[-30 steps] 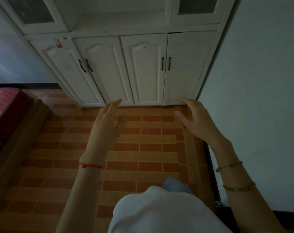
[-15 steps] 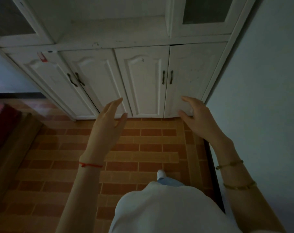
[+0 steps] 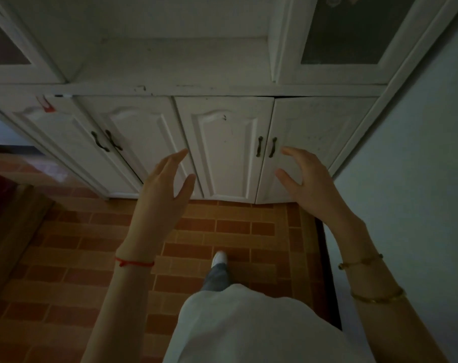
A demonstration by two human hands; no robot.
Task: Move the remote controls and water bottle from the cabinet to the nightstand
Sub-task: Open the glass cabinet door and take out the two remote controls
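Both hands, left hand [image 3: 165,189] and right hand [image 3: 307,182], hover spread and empty at mid-frame before the closed white cabinet [image 3: 222,142].

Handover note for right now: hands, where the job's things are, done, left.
Left hand: open, holds nothing, raised in front of the lower cabinet doors.
Right hand: open, holds nothing, just right of the right-hand pair of door handles, not touching them.
Cabinet: all four lower doors shut; open shelf above shows nothing on it.
Remote controls, water bottle, nightstand: none in view.
Done: nothing moved, as far as this view shows.
Left: probably open the doors, find the remotes and bottle, carry them to the nightstand.
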